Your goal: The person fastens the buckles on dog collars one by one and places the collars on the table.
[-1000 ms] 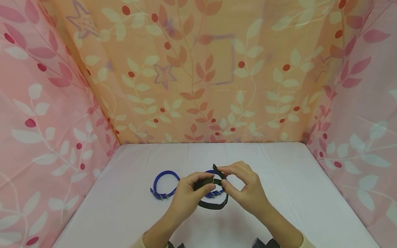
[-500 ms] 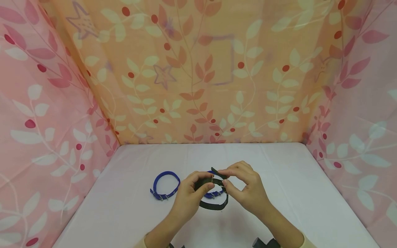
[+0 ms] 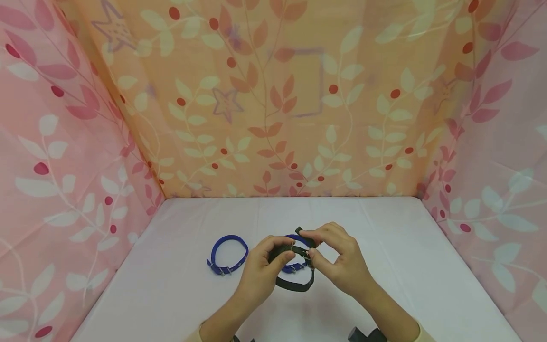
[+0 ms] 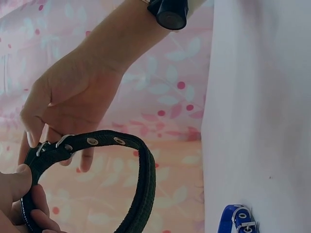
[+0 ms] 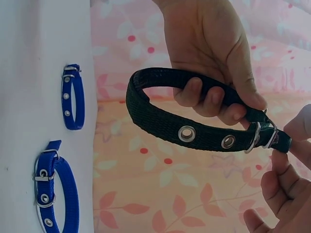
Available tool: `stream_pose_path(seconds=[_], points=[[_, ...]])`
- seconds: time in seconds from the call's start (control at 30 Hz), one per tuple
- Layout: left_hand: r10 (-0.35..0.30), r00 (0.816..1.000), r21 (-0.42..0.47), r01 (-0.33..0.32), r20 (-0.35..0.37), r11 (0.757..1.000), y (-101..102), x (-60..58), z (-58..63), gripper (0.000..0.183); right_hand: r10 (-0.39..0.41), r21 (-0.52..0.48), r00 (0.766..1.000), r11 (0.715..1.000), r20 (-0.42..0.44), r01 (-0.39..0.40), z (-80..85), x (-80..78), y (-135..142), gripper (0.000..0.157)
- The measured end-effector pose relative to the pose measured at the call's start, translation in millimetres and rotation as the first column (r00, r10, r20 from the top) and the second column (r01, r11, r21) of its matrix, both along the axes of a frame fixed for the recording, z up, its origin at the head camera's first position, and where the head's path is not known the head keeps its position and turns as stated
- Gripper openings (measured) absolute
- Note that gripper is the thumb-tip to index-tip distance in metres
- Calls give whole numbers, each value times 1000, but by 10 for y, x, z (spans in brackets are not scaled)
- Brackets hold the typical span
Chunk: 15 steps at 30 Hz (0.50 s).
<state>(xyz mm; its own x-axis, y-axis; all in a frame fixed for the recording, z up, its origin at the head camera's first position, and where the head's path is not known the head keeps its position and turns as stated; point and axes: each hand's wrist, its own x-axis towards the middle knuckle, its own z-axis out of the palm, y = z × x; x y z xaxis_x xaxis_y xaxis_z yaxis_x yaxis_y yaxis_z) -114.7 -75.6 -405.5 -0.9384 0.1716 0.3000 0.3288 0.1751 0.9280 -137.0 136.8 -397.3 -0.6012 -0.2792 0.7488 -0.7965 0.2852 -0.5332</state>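
Note:
A dark green dog collar (image 3: 295,286) with metal eyelets and a buckle hangs as a loop above the table in the head view. My left hand (image 3: 259,268) grips its band beside the buckle, fingers curled round it, as the right wrist view also shows. At the strap's free end, my right hand (image 3: 342,256) pinches with thumb and index finger, right beside the metal buckle (image 5: 262,136). The strap appears to pass through the metal loops; fingertips partly cover the tip. In the left wrist view, eyelets line the collar (image 4: 148,170) beyond the buckle.
Two blue dog collars lie on the white table (image 3: 171,285): one blue collar (image 3: 231,237) left of my hands, another blue collar (image 3: 294,269) behind the green one, partly hidden. Patterned cloth (image 3: 273,142) encloses the back and sides. A dark object (image 3: 366,335) shows at the bottom edge.
The strap's free end has shifted in my right fingers, tipping left and then back up a little. My left hand keeps its grip in nearly the same place.

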Motion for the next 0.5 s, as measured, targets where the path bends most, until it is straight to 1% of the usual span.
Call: stream_pose_path(seconds=[0.2, 0.33, 0.5], points=[[-23, 1000, 33, 23, -4, 999, 17, -17, -1, 19, -6, 1, 999, 1000, -51, 6, 13, -23, -16, 44], [-27, 1000, 40, 27, -10, 999, 29, -8, -9, 18, -13, 7, 996, 1000, -89, 13, 3, -41, -35, 42], [-26, 1000, 36, 26, -1, 999, 39, 8, -26, 16, -21, 17, 991, 1000, -133, 23, -17, -48, -50, 38]])
